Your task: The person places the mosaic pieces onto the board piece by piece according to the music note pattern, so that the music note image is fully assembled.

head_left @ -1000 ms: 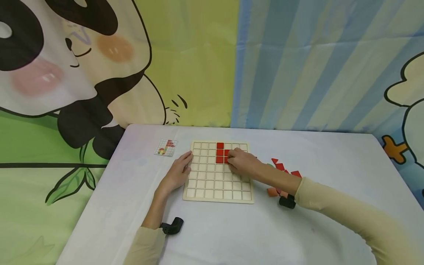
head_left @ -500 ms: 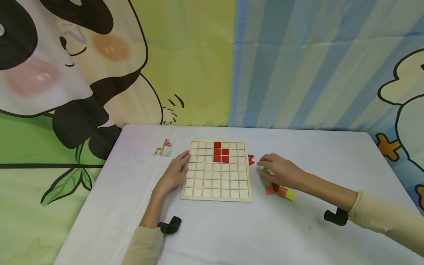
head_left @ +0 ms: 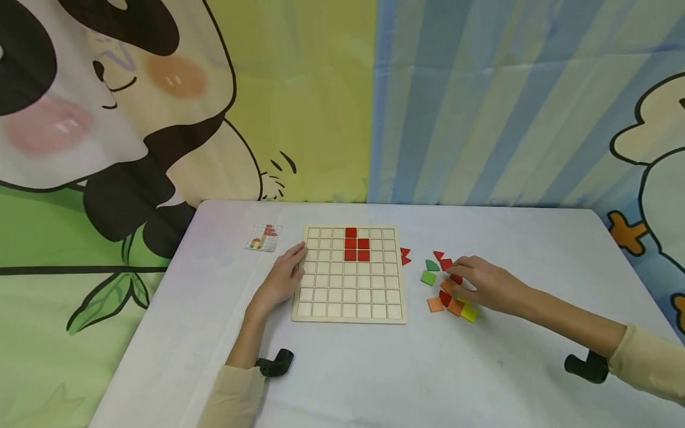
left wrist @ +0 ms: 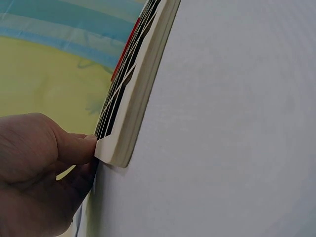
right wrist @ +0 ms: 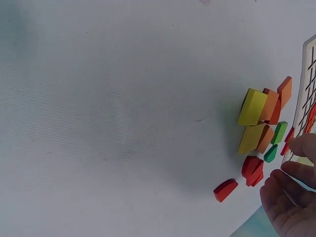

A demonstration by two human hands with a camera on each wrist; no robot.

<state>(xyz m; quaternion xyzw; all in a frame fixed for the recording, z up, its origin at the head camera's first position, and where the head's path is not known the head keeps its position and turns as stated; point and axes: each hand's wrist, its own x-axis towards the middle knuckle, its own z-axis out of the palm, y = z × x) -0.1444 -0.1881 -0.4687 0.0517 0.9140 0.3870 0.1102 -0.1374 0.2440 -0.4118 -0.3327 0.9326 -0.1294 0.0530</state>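
A pale wooden grid board point(head_left: 348, 297) lies on the table, several red square tiles point(head_left: 350, 243) set together in its upper cells. My left hand point(head_left: 278, 278) rests along the board's left edge; in the left wrist view its thumb point(left wrist: 76, 148) touches the rim near a corner. My right hand point(head_left: 492, 285) is over a loose pile right of the board, fingertips beside a red tile point(head_left: 446, 264). In the right wrist view that hand point(right wrist: 294, 200) shows a gap between thumb and fingers, with no tile visible there. It partly covers the pile in the head view.
Green tiles point(head_left: 428, 277), orange tiles point(head_left: 436, 304) and yellow tiles point(head_left: 468, 312) lie loosely in the pile. Small red triangles point(head_left: 405, 252) sit against the board's right edge. A printed pattern card point(head_left: 263, 237) lies left of the board on the white tablecloth point(head_left: 348, 374).
My right hand has moved off the board's red tiles, rightward past the green tiles, to the far side of the pile. The left hand has stayed on the board's edge.
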